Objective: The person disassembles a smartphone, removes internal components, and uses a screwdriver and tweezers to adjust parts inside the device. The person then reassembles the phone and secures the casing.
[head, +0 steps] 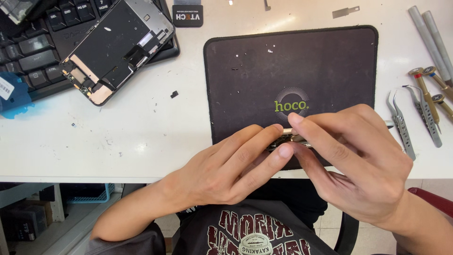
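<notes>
- Left hand (231, 163): fingers curled, pinching small metal part (291, 139) from its left.
- Right hand (351, 160): thumb and forefinger pinched on same part, palm down.
- Part sits above dark mat's (330, 66) near edge.

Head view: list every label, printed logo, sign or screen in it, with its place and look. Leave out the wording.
Small black tag: top centre of the desk, rectangular, white print.
Mat logo: on the black work mat, green lettering over a dotted grey circle, just above the right hand.
White sticker: far left edge, on a blue thing, barcode-like lines.
Opened phone: lying on the keyboard, insides up; no lit screen shows.
</notes>
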